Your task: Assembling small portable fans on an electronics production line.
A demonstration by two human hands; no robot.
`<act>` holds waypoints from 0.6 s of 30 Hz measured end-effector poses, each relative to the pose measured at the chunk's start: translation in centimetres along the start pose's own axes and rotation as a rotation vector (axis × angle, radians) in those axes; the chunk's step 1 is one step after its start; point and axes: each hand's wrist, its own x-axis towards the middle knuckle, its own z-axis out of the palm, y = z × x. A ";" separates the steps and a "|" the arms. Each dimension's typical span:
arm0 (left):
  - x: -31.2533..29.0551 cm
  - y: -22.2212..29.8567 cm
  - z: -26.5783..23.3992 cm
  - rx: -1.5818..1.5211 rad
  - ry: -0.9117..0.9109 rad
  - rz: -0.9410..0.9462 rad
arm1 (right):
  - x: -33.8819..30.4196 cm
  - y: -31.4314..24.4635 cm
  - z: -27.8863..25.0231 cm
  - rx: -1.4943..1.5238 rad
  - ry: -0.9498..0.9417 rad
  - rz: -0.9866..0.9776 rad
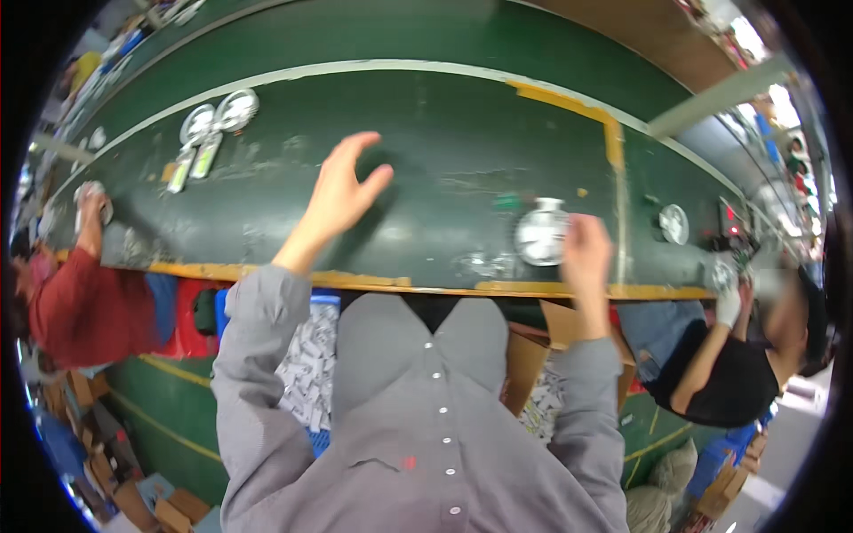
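Observation:
My left hand [345, 188] hovers over the green work surface, thumb and fingers spread, with nothing between them. At the table's near side, right of my middle, my right hand [586, 258] has its fingers curled at the right edge of a white round fan head [539, 234]. A short neck stub sticks up from that fan head's far side; it is slightly blurred. Farther off to the left lie two white handheld fans, one [238, 110] with its round head beside the other [197, 125], their light handles pointing toward me.
Another white round fan part [673, 224] lies to the right, past a yellow tape line [613, 142]. Co-workers sit on both sides, one in a red sleeve [98, 298], one in black [729, 369]. Below the table edge are a blue crate [322, 306] and a cardboard box [526, 369] of small parts.

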 end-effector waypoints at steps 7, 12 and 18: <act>-0.4 -14.2 -5.7 0.784 0.092 -0.354 | 2.1 29.3 -9.6 -0.153 0.216 0.280; -0.6 -16.7 -7.3 0.695 0.083 -0.404 | 3.3 28.2 -7.3 -0.218 0.459 0.386; 0.5 -16.9 -8.0 0.707 0.092 -0.381 | -1.1 11.3 -1.2 0.116 0.326 0.122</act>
